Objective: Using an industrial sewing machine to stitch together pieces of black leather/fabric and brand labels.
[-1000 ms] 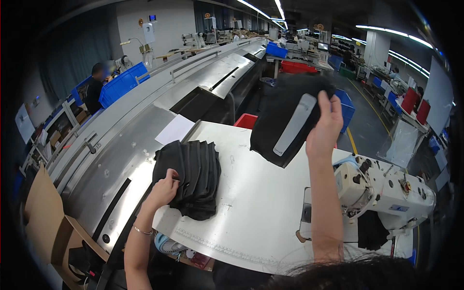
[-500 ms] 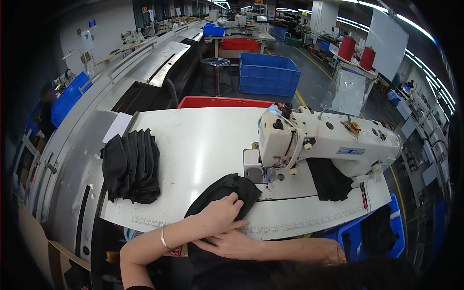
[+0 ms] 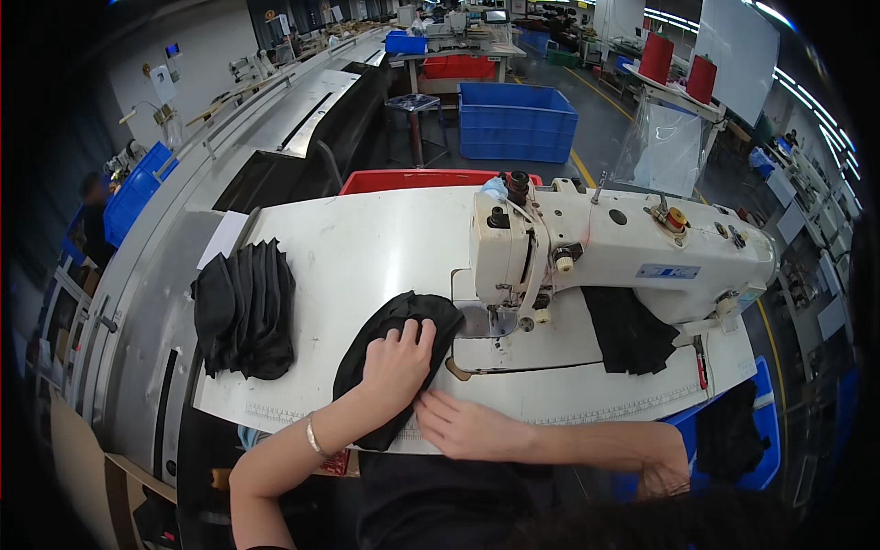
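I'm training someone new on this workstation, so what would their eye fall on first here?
Probably the white sewing machine on the right of the pale table, with tall red thread cones beyond it at upper right. Next, the left hand on a black fabric piece left of the machine, the right hand at that piece's lower right edge.

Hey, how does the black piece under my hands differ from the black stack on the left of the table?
The black piece lies under your left hand, with your right hand at its edge; neither hand is on the black stack. The stack shows several layered folds or edges, while the piece spreads out with a rounded outline. The piece sits nearer the sewing machine than the stack does. Both are black and lie on the white table.
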A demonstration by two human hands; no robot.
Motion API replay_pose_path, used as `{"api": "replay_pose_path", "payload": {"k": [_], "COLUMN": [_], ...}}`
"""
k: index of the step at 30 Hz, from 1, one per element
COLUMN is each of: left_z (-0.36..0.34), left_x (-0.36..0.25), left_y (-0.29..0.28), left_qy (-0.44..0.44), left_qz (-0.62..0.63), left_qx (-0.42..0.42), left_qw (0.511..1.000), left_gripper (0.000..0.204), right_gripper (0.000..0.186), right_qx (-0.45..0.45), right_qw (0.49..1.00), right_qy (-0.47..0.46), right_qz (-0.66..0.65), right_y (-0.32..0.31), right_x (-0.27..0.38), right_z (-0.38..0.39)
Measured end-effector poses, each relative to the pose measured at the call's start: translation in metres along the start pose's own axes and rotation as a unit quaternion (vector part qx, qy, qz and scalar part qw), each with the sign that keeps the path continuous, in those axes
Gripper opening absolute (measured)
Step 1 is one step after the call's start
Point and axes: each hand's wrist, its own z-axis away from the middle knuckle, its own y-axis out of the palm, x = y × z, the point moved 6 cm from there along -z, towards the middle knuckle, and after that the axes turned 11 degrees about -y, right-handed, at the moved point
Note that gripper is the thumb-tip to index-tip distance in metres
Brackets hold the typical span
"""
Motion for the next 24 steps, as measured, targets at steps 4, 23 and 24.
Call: {"api": "replay_pose_path", "payload": {"k": [4,23,24], "left_z": [-0.031,-0.036,-0.040], "left_x": [-0.016,0.038,0.029], "left_y": [0.023,-0.084,-0.078], "left_qy": [-0.008,-0.061,-0.038], "left_qz": [-0.038,0.080,0.021], "left_qx": [0.009,-0.178,-0.240], "left_qw": [0.999,0.979,0.970], "left_gripper": [0.025,0.020,0.019], "right_gripper": [0.027,0.040,0.042], "right_qx": [0.019,0.082,-0.010], "right_qw": [0.999,0.972,0.968], "right_qy": [0.008,0.198,0.167], "right_qz": [-0.043,-0.094,-0.187], "right_y": [0.028,0.079,0.071], "right_x": [-0.005,-0.077,-0.065], "right_z": [0.000,-0.024,-0.030]}}
